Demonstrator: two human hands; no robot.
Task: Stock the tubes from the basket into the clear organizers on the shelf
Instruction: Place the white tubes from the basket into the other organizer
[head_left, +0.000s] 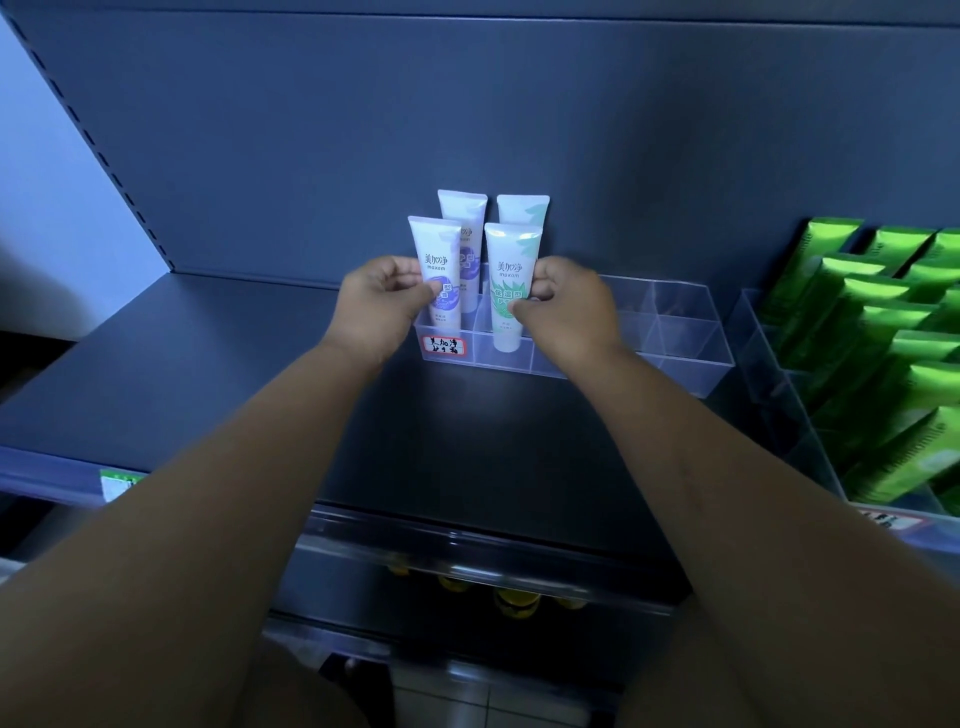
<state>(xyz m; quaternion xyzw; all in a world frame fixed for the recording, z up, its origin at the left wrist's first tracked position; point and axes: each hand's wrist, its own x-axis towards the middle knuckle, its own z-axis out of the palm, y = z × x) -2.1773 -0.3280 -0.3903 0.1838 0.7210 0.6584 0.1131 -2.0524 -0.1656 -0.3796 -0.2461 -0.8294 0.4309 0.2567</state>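
Note:
A clear organizer (675, 358) with several compartments sits on the dark shelf (208, 374). Upright in its front left compartment is a white tube with a purple label (435, 260), pinched at its left side by my left hand (374, 306). Beside it stands a white tube with a green leaf label (511, 270), which my right hand (569, 306) pinches at its right side. Two more tubes stand behind them, a purple one (462, 213) and a green one (522, 208). The basket is out of view.
A second clear organizer (758, 364) at the right holds several green tubes (872, 332). A handwritten label (442, 347) is stuck on the first organizer's front. Yellow-capped items (514, 605) show on the shelf below. The shelf's back panel (467, 130) rises behind.

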